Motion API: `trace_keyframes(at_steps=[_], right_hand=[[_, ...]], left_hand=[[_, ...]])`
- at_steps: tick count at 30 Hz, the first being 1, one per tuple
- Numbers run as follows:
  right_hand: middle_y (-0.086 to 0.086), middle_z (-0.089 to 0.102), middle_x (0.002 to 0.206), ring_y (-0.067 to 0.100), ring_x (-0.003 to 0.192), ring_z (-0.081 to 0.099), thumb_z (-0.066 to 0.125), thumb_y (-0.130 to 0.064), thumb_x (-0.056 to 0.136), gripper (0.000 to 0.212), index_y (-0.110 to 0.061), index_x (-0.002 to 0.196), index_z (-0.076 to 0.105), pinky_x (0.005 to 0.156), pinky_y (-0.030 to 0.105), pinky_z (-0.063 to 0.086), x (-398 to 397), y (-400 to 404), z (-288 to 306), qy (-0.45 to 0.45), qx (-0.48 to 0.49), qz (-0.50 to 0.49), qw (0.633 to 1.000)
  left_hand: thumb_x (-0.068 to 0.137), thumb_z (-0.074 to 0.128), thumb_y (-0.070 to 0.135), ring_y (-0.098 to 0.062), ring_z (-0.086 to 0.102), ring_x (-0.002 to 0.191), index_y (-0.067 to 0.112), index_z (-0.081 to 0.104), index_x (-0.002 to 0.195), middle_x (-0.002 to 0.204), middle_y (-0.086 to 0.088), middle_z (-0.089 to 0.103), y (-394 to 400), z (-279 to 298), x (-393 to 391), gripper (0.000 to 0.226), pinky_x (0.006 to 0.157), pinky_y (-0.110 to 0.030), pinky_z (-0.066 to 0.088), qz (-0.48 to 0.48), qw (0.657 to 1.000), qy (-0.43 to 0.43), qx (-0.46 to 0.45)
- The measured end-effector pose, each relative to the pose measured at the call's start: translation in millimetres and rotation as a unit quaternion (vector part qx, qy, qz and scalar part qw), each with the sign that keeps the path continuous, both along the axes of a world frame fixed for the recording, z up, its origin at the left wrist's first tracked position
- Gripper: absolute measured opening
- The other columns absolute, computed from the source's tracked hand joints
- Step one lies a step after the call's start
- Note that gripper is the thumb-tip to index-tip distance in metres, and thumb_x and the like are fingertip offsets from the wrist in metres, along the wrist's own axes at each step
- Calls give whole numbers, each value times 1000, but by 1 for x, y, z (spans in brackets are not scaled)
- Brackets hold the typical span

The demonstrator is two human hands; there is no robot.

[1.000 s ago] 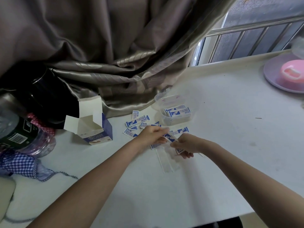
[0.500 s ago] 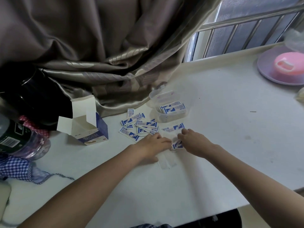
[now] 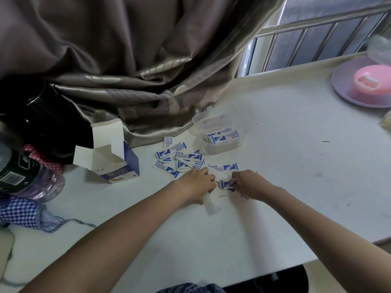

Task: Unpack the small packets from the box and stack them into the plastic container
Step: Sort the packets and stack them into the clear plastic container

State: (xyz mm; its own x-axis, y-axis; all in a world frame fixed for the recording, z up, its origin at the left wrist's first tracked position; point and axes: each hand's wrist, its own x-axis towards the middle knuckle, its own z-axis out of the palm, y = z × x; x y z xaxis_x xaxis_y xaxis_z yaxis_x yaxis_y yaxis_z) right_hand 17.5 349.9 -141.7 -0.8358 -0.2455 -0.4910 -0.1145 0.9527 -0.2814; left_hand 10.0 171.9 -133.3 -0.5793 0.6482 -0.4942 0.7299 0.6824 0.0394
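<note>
Progress looks roughly a third done, judging by the counts: box (image 3: pixel 115 160) sits open w/ flaps up at the left of the counter (image 3: pixel 296 166), and from this angle you can't see inside, so can't tell if it's fully emptied. Plastic container (image 3: pixel 213 132) stands open near the curtain (image 3: pixel 127 60), holding a short stack of packets (image 3: pixel 223 136), a few at most, lying flat & roughly aligned. Its lid can't be told apart from the tub itself.

Still to go: loose pile of packets (image 3: pixel 179 161) is scattered on the counter btw box and container, overlapping at odd angles, maybe a dozen. One more packet (image 3: pixel 224 167) lies alone just beyond your hands.

Your left hand (image 3: pixel 198 185) and right hand (image 3: pixel 247 183) are close together over a packet (image 3: pixel 226 184); right fingers look curled onto its edge, pinching it. Left fingers are curled down too, near a white/clear strip (image 3: pixel 211 205) on the counter, but whether they're clamped on anything or just pressing, can't tell — knuckles hide the tips.

So: gather, square up, drop into the container, repeat for the pile
</note>
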Motion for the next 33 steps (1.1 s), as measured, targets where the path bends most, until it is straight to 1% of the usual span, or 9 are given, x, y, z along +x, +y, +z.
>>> trace_keyframes(at_steps=[4,9,13,17,19,23,26,29,33], right_hand=[[14,60,105,31,99,57,45,-15,92,13,-8,94,55,71,28,37,-3,-4,0,-35,-16,-5,999],[13,51,93,24,85,45,47,-14,92,13,-4,85,44,68,26,28,-10,-7,15,-56,-98,-93,989],[13,62,101,22,83,51,54,-6,83,6,-9,88,57,72,29,38,-11,-7,19,-65,-187,-156,968],[12,62,89,14,61,49,55,3,81,14,-12,81,53,58,21,38,-8,-5,26,-86,-300,-212,926],[10,61,85,16,65,50,53,0,85,12,-12,83,55,62,23,40,-8,-4,30,-74,-323,-196,923],[13,55,96,23,88,48,45,-12,93,18,-1,86,57,78,31,37,-12,-13,34,-59,-245,-105,962],[9,40,98,23,92,37,41,-18,96,34,-17,63,39,78,27,29,-11,-29,34,-50,-162,-37,985],[8,37,95,22,90,35,37,-18,98,37,-21,61,29,77,26,27,-9,-38,34,-59,-133,-7,989],[6,47,81,22,82,42,39,-20,97,31,-15,67,35,63,28,31,-8,-35,33,-84,-119,0,989]], left_hand=[[83,56,23,-19,40,107,17,55,84,104,1,53,-9,1,2,6,94,-32,30,10,1000,-7,24],[82,56,18,-20,41,73,21,27,57,61,8,35,-27,4,6,38,61,-27,26,98,991,15,93],[76,69,43,-15,40,66,23,29,57,60,11,39,-35,5,4,48,61,-28,29,223,960,-41,166],[79,68,18,1,44,62,25,55,71,72,13,51,-37,6,-2,17,60,-13,34,344,889,-139,270],[81,62,7,6,45,57,21,58,81,74,13,53,-37,7,-5,14,59,-6,35,368,865,-170,296],[84,63,5,-6,51,63,28,48,82,93,1,63,-35,7,-9,27,64,-20,43,412,820,-233,323],[85,63,7,-16,55,68,19,53,92,98,-11,67,-31,7,-9,17,61,-24,43,419,806,-256,332],[87,61,11,-20,53,72,3,52,108,83,-12,60,-28,7,-9,24,64,-30,41,408,812,-267,320],[88,61,11,-8,41,55,2,51,107,59,3,42,-25,9,-10,23,55,-22,33,417,819,-254,301]])
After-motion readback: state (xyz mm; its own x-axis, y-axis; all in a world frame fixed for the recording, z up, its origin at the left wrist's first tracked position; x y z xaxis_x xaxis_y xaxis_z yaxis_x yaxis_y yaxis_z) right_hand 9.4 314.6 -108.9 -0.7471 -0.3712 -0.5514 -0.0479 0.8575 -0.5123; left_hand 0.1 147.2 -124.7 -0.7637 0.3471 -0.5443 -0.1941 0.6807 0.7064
